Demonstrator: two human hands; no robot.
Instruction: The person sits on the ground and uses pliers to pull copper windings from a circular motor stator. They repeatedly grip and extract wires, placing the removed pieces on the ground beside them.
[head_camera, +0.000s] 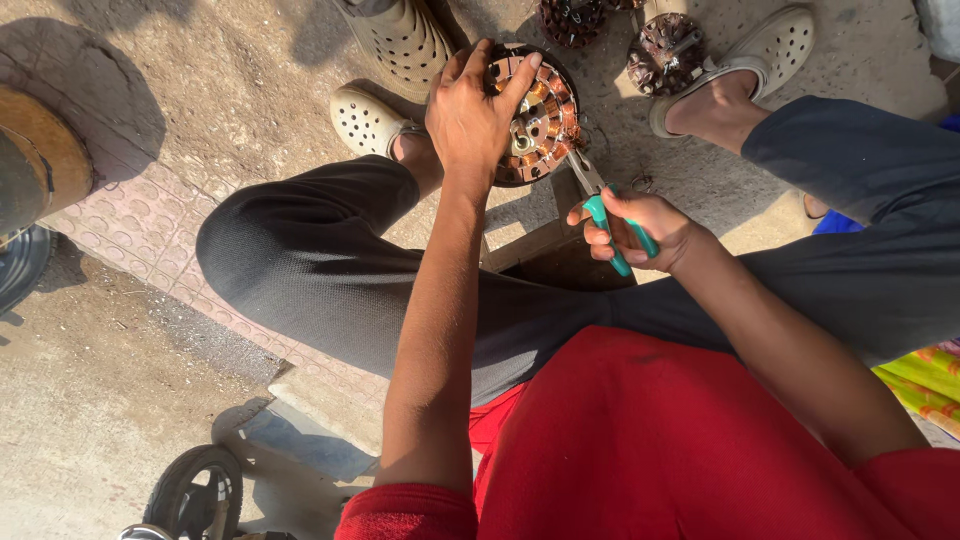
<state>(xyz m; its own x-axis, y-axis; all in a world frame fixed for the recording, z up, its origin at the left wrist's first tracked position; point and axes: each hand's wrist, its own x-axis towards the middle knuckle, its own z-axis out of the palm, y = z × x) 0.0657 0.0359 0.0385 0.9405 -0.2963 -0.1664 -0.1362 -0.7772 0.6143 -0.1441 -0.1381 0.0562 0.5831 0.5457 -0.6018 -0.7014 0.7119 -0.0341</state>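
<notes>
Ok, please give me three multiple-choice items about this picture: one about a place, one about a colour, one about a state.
1. Where does the left hand rest?
A. on top of the round motor stator
B. on the person's knee
C. on the ground

2. What colour are the handles of the pliers in the right hand?
A. red
B. teal green
C. yellow

3. What is the state of the right hand?
A. open and empty
B. closed around the pliers' handles
C. resting flat on the wooden stand

Answers:
1 A, the fingers spread over the copper-wound stator from above.
2 B, teal handles show between the fingers.
3 B, the fingers wrap the handles while the metal tips point at the stator's edge.
</notes>
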